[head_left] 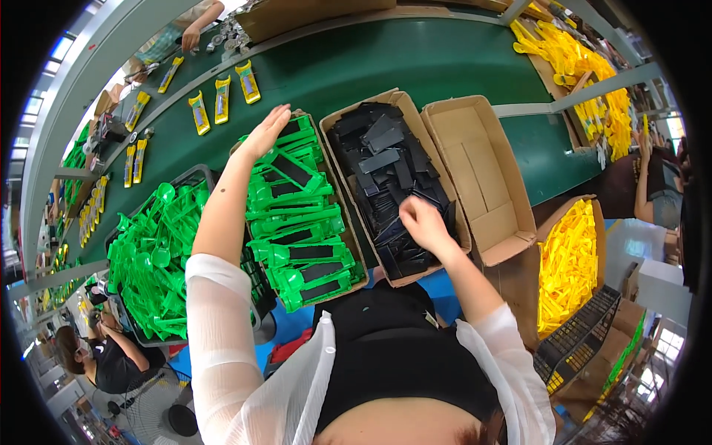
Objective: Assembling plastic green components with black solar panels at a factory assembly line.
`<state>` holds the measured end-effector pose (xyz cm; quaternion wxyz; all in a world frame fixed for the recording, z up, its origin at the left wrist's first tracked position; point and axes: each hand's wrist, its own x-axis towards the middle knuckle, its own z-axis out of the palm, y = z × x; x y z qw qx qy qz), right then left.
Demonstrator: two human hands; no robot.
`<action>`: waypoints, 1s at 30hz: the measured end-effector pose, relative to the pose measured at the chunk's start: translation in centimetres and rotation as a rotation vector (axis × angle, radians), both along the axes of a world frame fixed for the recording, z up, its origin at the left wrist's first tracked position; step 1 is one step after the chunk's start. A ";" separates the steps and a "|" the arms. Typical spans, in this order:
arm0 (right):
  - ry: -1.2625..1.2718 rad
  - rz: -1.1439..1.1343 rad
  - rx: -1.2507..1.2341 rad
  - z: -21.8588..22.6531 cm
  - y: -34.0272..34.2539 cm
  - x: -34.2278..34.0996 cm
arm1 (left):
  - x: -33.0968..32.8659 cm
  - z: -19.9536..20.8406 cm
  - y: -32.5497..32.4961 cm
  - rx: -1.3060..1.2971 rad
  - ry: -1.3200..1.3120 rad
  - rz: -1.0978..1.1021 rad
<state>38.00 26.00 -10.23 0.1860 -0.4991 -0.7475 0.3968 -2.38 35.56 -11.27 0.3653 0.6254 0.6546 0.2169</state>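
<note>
My left hand point(267, 133) reaches to the far end of a box of green plastic parts point(302, 216), its fingers stretched out flat and close together. Many of these parts carry a black rectangular plate on top, and they lie in a stack side by side. My right hand point(424, 221) is inside the cardboard box point(458, 230) of loose black plates point(382, 159), with its fingers curled down onto them. Whatever is between those fingers is hidden. The black plates lie in a jumbled heap at the far end and in tighter rows nearer me.
An open cardboard box point(478, 174) stands on the right. Loose green parts fill a dark crate point(208, 174) on the left. Yellow parts fill a box point(569, 267) at right. Yellow pieces point(222, 100) lie on the green belt point(334, 67). A co-worker's hand point(191, 37) is beyond.
</note>
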 end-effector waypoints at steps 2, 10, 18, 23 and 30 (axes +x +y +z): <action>-0.055 0.070 0.323 -1.0 3.5 -2.3 | -0.3 -0.2 -0.5 0.010 0.079 0.146; -0.451 0.242 0.480 -4.1 9.1 -5.1 | 1.4 3.8 -13.5 0.535 0.171 0.367; 0.137 0.009 0.430 0.1 4.9 -10.0 | 0.3 7.6 -32.7 0.616 0.363 0.956; 0.086 0.221 0.334 0.0 5.0 -20.2 | -0.5 6.9 -37.2 0.508 0.336 1.122; 0.043 0.770 0.972 -0.5 7.7 -20.9 | -2.2 8.2 -35.8 0.471 0.359 1.052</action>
